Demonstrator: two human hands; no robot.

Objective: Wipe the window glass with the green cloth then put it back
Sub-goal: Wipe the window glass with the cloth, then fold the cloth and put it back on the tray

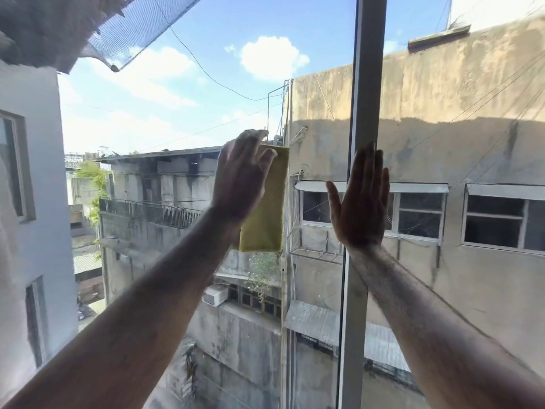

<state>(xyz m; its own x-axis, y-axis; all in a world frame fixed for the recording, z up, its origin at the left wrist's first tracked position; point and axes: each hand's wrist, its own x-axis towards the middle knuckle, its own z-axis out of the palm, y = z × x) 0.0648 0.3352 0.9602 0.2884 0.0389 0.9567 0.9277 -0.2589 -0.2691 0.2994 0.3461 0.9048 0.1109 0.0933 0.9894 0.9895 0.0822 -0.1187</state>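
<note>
A folded yellow-green cloth (269,208) lies flat against the window glass (165,93) at mid-height, hanging long side down. My left hand (240,175) presses the cloth's left half onto the pane, fingers spread and pointing up. My right hand (361,199) rests flat with fingers together over the grey vertical window frame (368,69), to the right of the cloth and apart from it. It holds nothing. Both forearms reach up from the bottom corners.
The vertical frame splits the glass into a left pane and a right pane (472,143). Through the glass I see concrete buildings, cables and sky. A dark mesh net (129,28) hangs at the top left outside.
</note>
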